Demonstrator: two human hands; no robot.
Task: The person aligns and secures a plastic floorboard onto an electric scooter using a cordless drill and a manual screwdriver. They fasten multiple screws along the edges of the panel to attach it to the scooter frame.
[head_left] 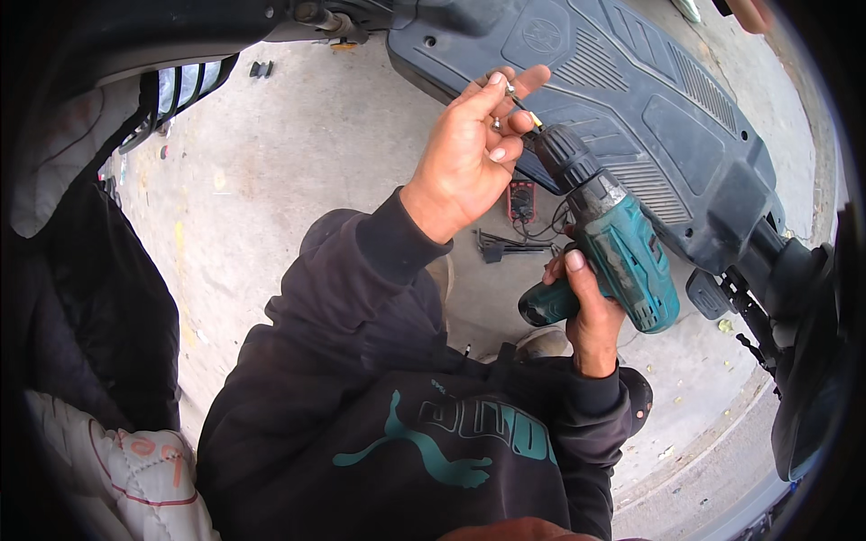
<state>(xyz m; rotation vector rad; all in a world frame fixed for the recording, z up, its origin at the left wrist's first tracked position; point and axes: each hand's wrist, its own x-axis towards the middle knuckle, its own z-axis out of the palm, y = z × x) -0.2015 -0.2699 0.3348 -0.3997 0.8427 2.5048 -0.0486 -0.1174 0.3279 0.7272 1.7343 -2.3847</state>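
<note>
My right hand is wrapped around the handle of a teal and black cordless drill. Its chuck points up and to the left, with a thin bit in it. Just beyond the chuck, my left hand pinches a small silver screw between thumb and fingers, at the bit's tip. Whether the bit sits in the screw's head is too small to tell. Another small shiny metal piece shows among the curled fingers. Both hands are above the edge of a dark grey plastic footboard panel.
A red multimeter with dark leads lies on the concrete floor below the drill. Beside it are several thin black tools. A small black part rests farther left. Dark vehicle parts stand on the right.
</note>
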